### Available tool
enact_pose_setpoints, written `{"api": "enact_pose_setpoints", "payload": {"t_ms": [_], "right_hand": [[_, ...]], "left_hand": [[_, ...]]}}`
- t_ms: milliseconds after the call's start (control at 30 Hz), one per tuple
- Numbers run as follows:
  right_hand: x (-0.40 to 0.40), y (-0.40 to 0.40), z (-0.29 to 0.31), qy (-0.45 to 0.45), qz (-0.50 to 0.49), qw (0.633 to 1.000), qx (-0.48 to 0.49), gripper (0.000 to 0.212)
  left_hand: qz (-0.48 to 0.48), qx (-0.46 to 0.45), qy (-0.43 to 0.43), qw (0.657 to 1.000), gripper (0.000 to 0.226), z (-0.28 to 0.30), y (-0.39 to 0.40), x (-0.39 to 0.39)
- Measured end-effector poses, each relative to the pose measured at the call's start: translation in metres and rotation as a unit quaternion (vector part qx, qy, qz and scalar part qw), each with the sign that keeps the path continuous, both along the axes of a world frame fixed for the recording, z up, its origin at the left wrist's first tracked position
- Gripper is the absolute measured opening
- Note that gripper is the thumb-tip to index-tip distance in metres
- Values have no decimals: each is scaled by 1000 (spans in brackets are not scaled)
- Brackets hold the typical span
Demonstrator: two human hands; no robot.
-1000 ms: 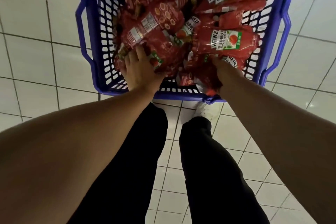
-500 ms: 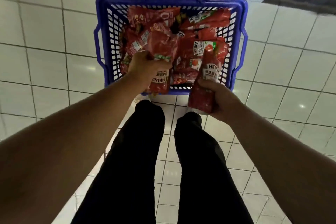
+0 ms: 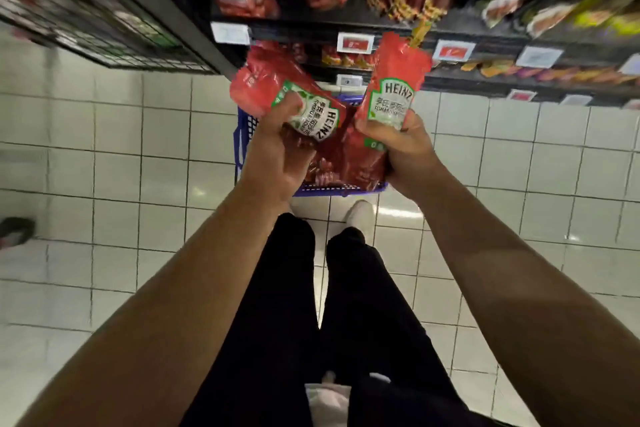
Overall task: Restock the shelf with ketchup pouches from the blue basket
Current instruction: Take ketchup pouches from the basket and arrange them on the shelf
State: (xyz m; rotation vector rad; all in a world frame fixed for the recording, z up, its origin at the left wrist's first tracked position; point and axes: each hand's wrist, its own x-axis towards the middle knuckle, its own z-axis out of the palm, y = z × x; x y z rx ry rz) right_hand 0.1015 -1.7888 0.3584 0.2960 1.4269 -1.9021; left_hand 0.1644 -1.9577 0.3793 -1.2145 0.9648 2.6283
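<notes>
With the left hand (image 3: 277, 152) gripping one tilted ketchup pouch (image 3: 277, 94) and the right hand (image 3: 408, 146) gripping an upright pouch (image 3: 391, 83) above the blue basket (image 3: 242, 135), transfer is underway; next, reach to the shelf (image 3: 346, 24).

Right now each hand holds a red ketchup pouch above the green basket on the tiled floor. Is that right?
Not quite: the basket is blue, not green, as the head view shows. The rest stands: the left hand and right hand each hold a red pouch above it on the tiled floor.
</notes>
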Motion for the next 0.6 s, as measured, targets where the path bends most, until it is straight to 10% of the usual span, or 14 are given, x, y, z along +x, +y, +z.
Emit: {"api": "enact_pose_setpoints", "payload": {"t_ms": [100,267,467,600], "right_hand": [[-22,12,61,43,28,998,46,26],[-69,30,162,152,132,976,77,29],[-108,23,275,280,294,904,136,33],[-112,-3,341,359,367,842,166,31]], "left_hand": [[-20,-46,42,998,21,59,-6,1],[-99,-70,129,984,97,135,-39,19],[-289,-121,180,932,74,213,-57,20],[-461,-254,165,834,67,258,-62,-4]]}}
